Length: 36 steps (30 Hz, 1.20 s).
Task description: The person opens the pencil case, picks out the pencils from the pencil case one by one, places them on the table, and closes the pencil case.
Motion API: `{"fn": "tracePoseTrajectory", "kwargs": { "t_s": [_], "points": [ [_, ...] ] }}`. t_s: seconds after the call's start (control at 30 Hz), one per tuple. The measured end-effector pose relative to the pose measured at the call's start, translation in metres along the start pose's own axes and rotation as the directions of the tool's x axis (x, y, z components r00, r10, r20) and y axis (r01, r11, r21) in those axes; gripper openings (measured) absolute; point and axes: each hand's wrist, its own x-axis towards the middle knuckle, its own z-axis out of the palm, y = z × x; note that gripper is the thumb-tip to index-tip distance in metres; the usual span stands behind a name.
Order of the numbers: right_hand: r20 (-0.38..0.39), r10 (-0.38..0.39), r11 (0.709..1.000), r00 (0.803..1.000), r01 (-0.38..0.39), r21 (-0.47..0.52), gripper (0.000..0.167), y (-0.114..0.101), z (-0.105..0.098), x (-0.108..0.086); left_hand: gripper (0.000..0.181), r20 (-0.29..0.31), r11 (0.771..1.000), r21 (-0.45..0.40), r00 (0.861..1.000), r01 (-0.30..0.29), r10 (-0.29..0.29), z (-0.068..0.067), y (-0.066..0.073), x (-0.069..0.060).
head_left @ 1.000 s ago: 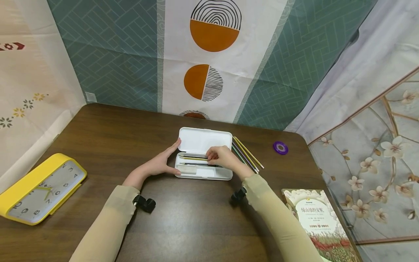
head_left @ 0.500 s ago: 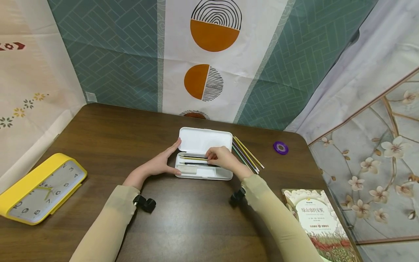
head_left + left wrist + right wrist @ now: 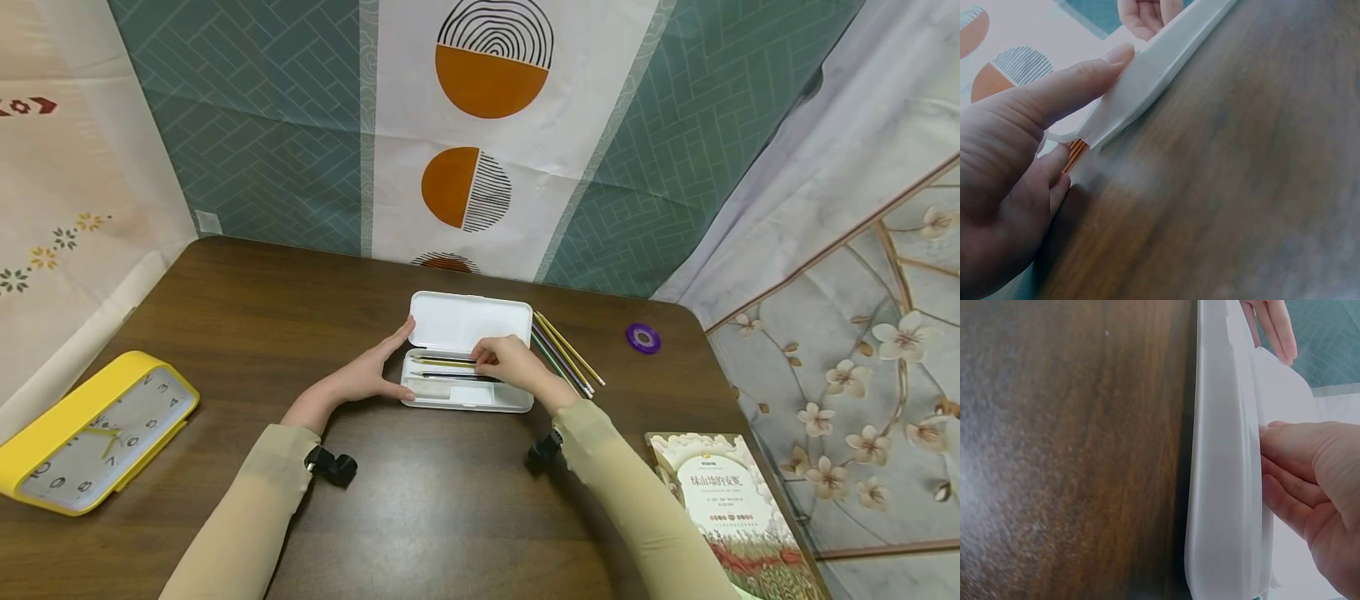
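A white pencil case [image 3: 469,321] lies with its lid raised at the back. Inside are several pencils [image 3: 438,362] and, in the front part, a pale block like an eraser [image 3: 429,389]. My left hand [image 3: 360,375] is spread at the case's left end, thumb on the near corner and fingers by the lid's edge; its thumb touches the case wall in the left wrist view. My right hand [image 3: 510,362] reaches into the case with curled fingers, pinching a pencil. In the right wrist view, the case wall hides the right fingertips [image 3: 1272,434].
Several loose pencils [image 3: 566,354] lie right of the case. Farther right is a purple ring-shaped object [image 3: 642,338], and a book [image 3: 735,508] lies at the table's right edge. A yellow clock [image 3: 105,433] stands on the left. Patterned cloths [image 3: 615,167] hang behind the brown table [image 3: 420,500].
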Motion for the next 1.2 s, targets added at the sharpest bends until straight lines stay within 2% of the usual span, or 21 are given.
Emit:
{"fn": "tracePoseTrajectory", "kwargs": {
  "t_s": [0.17, 0.4, 0.9, 1.2],
  "points": [
    [-0.010, -0.022, 1.000, 1.000, 0.022, 0.011, 0.010, 0.002, 0.000, -0.001, 0.122, 0.001, 1.000, 0.003, 1.000, 0.000, 0.000, 0.000, 0.000, 0.000],
    [0.022, -0.066, 0.998, 0.998, 0.066, -0.004, 0.012, -0.002, 0.000, 0.001, 0.122, 0.001, 1.000, 0.000, 1.000, -0.015, 0.015, 0.000, 0.000, -0.001],
    [0.087, -0.072, 0.996, 0.994, 0.076, -0.044, 0.011, -0.008, -0.003, 0.005, 0.122, 0.005, 1.000, -0.010, 1.000, 0.004, -0.004, 0.001, -0.001, 0.001],
    [0.091, -0.068, 0.992, 0.994, 0.076, -0.095, 0.019, -0.012, -0.003, 0.006, 0.122, 0.006, 1.000, -0.011, 1.000, 0.009, -0.009, 0.000, 0.000, 0.001]
  ]
}}
